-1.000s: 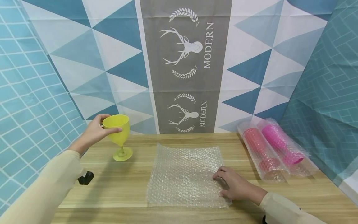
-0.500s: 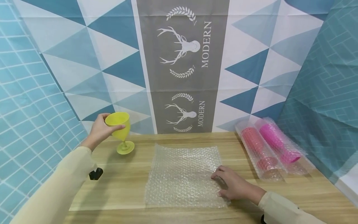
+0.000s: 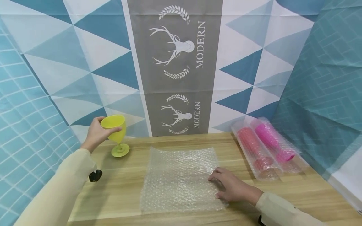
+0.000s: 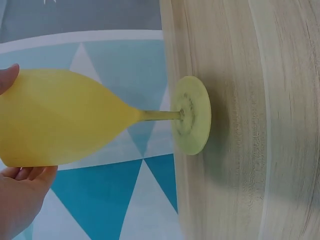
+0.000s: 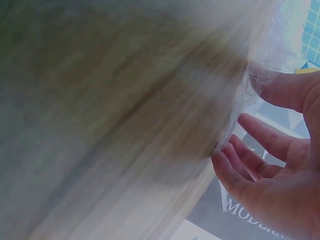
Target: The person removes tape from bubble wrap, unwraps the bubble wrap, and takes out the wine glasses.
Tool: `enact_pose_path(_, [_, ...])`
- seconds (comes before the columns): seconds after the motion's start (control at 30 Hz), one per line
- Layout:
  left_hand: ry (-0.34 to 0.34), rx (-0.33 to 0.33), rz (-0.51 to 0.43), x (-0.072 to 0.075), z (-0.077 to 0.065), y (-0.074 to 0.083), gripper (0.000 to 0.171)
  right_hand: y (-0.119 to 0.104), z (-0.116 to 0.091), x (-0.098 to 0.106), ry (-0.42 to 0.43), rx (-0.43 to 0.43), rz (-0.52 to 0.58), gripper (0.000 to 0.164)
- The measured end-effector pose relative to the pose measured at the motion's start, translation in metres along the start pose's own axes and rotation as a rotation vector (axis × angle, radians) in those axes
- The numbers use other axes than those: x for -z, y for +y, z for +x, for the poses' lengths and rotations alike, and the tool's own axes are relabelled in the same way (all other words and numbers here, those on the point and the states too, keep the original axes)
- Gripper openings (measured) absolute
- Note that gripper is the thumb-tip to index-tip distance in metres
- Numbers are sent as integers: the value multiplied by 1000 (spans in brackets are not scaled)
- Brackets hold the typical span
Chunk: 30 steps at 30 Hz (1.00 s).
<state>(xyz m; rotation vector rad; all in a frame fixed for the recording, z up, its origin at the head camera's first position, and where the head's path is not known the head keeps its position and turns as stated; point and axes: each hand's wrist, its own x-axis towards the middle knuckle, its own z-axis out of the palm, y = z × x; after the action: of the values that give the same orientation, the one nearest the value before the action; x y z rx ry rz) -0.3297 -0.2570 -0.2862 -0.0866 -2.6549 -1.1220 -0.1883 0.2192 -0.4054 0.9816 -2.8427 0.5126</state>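
Note:
My left hand (image 3: 96, 134) holds a yellow plastic goblet (image 3: 118, 135) by its bowl, thumb on one side and fingers on the other. The goblet is nearly upright at the table's back left. In the left wrist view its round foot (image 4: 192, 116) appears just above the wood, with a shadow beside it. A sheet of clear bubble wrap (image 3: 178, 179) lies flat in the middle of the table. On its right edge rests my right hand (image 3: 234, 187), its fingers (image 5: 232, 172) loosely bent and spread, touching the film.
At the back right of the wooden table (image 3: 118, 194) lie a red goblet (image 3: 250, 141) and a pink goblet (image 3: 267, 135), each rolled in bubble wrap. A patterned cloth (image 3: 181, 78) hangs behind, with blue cloths on both sides.
The head view has turned slightly to the right. My left hand has brought the yellow goblet a little toward the bubble wrap and farther back. My right hand stays on the sheet's edge.

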Motion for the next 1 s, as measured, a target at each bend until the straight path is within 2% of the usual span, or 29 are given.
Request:
enact_pose_path(0.17, [3, 1, 25, 2, -3, -16, 98, -6, 2, -3, -44, -12, 17, 52])
enact_pose_path(0.4, [9, 21, -4, -1, -2, -30, 100, -8, 0, -3, -74, -57, 35, 51])
enact_pose_path(0.63, [3, 47, -10, 1, 6, -36, 102, -8, 1, -1, -80, -71, 42, 50])
enact_pose_path(1.0, [13, 40, -22, -3, 20, -36, 101, -8, 1, 5, -92, -78, 31, 49])
